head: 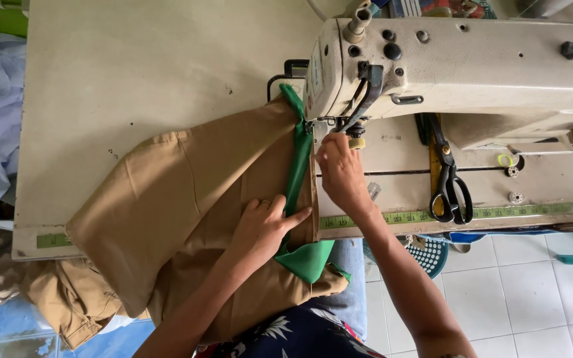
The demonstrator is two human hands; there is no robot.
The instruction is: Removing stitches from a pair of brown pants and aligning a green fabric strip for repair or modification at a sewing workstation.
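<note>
Sewing table (pixel 134 59) carried the work: cream top, a measuring tape (pixel 512 212) along its front edge. The industrial sewing machine (pixel 459 66) sat at the right, head over the seam.

The tan garment (pixel 167 199) lay across the table and spilled off the front edge onto your lap. Much of it was bunched left of the needle.

The green fabric strip (pixel 298 166) ran along the tan edge from under the presser foot back toward you. Its free end (pixel 308 260) hung off the table, so by my read a good part of that seam was left to sew.

Your left hand (pixel 266 225) lay flat, fingers spread, pressing strip and garment down, gripping nothing. Your right hand (pixel 341 174) was by the needle, fingers curled and pinching the fabric edge.

Black scissors (pixel 451 185) lay untouched to the right.
</note>
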